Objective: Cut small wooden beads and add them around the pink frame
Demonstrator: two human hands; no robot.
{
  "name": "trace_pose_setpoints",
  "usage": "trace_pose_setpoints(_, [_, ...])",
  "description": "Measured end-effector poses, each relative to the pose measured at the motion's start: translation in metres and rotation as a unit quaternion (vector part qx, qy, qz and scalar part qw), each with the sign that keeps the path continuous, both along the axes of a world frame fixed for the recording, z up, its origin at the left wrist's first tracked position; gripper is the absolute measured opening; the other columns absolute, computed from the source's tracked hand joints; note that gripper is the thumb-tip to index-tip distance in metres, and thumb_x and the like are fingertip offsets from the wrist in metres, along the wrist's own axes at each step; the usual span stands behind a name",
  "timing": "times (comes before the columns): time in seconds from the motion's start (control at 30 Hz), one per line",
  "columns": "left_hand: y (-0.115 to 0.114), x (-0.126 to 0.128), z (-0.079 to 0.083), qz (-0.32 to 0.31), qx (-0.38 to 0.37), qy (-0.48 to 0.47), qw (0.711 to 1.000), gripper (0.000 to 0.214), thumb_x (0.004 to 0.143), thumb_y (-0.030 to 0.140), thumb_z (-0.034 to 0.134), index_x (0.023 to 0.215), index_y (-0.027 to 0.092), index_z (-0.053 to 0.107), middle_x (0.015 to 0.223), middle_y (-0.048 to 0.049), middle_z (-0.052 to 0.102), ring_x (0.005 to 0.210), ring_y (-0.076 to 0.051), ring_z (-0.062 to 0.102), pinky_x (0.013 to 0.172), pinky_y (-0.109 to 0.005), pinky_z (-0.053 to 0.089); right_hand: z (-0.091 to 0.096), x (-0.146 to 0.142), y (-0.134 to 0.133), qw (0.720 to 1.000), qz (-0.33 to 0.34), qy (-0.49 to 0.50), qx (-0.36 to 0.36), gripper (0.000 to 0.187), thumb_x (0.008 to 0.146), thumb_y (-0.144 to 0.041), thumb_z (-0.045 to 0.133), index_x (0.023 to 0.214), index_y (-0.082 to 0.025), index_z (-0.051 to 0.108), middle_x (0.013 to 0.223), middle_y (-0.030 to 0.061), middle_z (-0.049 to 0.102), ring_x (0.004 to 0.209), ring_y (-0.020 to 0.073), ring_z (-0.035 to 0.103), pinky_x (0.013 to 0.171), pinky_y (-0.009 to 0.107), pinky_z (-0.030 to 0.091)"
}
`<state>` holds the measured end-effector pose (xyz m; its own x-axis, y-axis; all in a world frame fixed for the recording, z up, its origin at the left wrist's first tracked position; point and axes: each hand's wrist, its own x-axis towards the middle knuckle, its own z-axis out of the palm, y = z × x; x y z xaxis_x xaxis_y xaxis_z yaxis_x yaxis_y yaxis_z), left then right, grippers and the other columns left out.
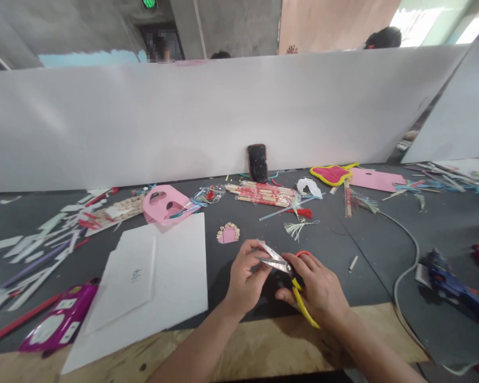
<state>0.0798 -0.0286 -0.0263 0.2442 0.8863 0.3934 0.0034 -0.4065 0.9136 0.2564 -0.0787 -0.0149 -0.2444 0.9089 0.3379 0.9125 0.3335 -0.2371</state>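
Note:
My right hand [321, 284] is wrapped around the handles of a pair of scissors [279, 264], one loop yellow and the other red. The blades are parted and point left, toward my other hand. My left hand [245, 279] has its fingers bent in a pinch right at the blades; whatever lies between them is too small or hidden to make out. Just beyond my left fingertips, a small pink piece edged with beige beads or bits [228, 234] lies on the dark table [330, 244]. A short pale stick piece [353, 264] rests to the right of my right hand.
A phone [257, 163] leans against the white partition [207, 117]. Before it lie wrapped chopsticks [263, 193] and tassels [299, 227]. White boards [179, 271], a pink cutout [165, 202] and a purple package [61, 319] are left; a blue glue gun [458, 282] with a cord is right.

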Motion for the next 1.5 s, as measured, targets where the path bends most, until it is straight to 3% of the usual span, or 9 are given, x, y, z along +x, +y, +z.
trace_pose_setpoints(0.4, [0.002,0.0,-0.005,-0.023,-0.017,-0.016,0.999,0.011,0.083,0.015,0.058,0.081,0.02,0.067,0.106,-0.0074,0.054,0.11,-0.022,0.052,0.092,-0.035,0.042,-0.01,0.006,0.0,1.0,0.007,0.003,0.014,0.041,0.091,-0.045,0.046,0.121,-0.018,0.053,0.096,0.0085,0.067,0.084,0.0226,0.064,0.069,0.032,0.05])
trace_pose_setpoints(0.7, [-0.001,0.003,-0.003,-0.005,-0.009,-0.002,1.0,0.012,0.086,0.026,0.057,0.083,0.02,0.067,0.102,-0.0073,0.054,0.105,-0.021,0.053,0.091,-0.034,0.042,-0.009,0.006,-0.003,1.0,-0.005,0.007,-0.004,0.038,0.092,-0.045,0.044,0.118,-0.019,0.055,0.092,0.007,0.068,0.075,0.0207,0.066,0.063,0.03,0.048])
trace_pose_setpoints(0.9, [0.001,0.001,-0.003,0.02,0.022,0.012,0.999,0.009,0.085,0.021,0.059,0.082,0.019,0.067,0.105,-0.0079,0.054,0.102,-0.02,0.055,0.091,-0.034,0.043,-0.004,0.003,-0.002,1.0,-0.021,0.001,-0.005,0.043,0.088,-0.051,0.048,0.116,-0.02,0.055,0.093,0.0082,0.066,0.083,0.0235,0.064,0.065,0.032,0.049])
trace_pose_setpoints(1.1, [-0.001,-0.001,0.002,-0.004,-0.015,-0.002,1.0,0.01,0.083,0.019,0.059,0.082,0.02,0.069,0.106,-0.0073,0.055,0.103,-0.02,0.055,0.089,-0.033,0.044,0.003,-0.001,-0.002,1.0,-0.007,0.004,-0.006,0.051,0.081,-0.055,0.056,0.117,-0.019,0.054,0.095,0.0093,0.062,0.089,0.0247,0.06,0.069,0.033,0.049])
trace_pose_setpoints(1.5, [-0.001,0.0,-0.004,-0.014,0.006,-0.009,1.0,0.01,0.086,0.025,0.057,0.084,0.02,0.066,0.105,-0.0088,0.057,0.112,-0.024,0.053,0.092,-0.039,0.045,-0.002,0.004,-0.001,0.999,0.01,0.046,0.002,0.043,0.089,-0.051,0.048,0.116,-0.019,0.058,0.092,0.009,0.067,0.083,0.0202,0.064,0.07,0.029,0.049])
